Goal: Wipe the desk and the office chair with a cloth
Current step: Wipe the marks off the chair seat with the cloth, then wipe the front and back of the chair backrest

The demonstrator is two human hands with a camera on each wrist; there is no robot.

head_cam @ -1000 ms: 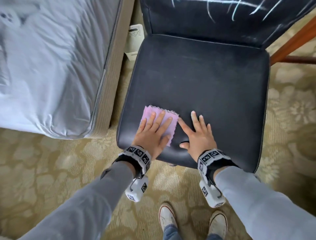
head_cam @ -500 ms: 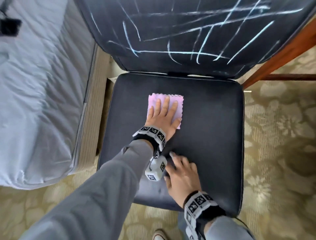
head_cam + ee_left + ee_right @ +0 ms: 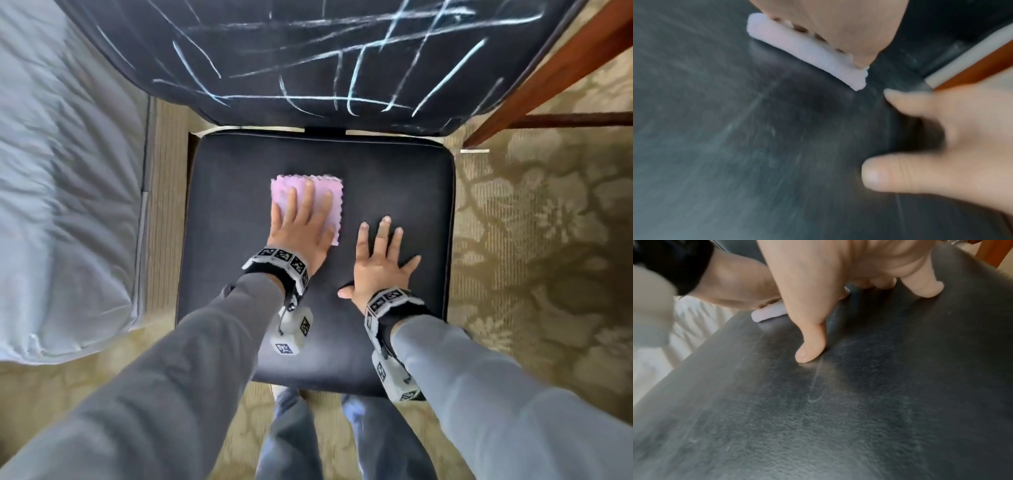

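Note:
A folded pink cloth (image 3: 325, 195) lies flat on the black chair seat (image 3: 404, 185), left of the seat's middle. My left hand (image 3: 301, 222) presses on it with straight fingers. In the left wrist view the cloth (image 3: 797, 47) shows as a thick pale edge under my left hand (image 3: 838, 24). My right hand (image 3: 380, 263) lies flat on the bare seat just right of the cloth, fingers spread. In the right wrist view its thumb (image 3: 812, 344) presses into the seat (image 3: 859, 402), with the cloth (image 3: 770, 313) behind. The chair back (image 3: 308, 61) carries many white chalk-like streaks.
A bed with a pale grey cover (image 3: 65, 192) stands close to the chair's left side. A brown wooden desk leg (image 3: 555, 68) rises at the upper right. Patterned beige carpet (image 3: 534, 240) surrounds the chair. My legs (image 3: 342, 438) stand at the seat's front edge.
My right hand has slid forward from the seat's front to beside the cloth. My left hand and the cloth have drawn back a little from the chair back, after first being pushed away from the front edge.

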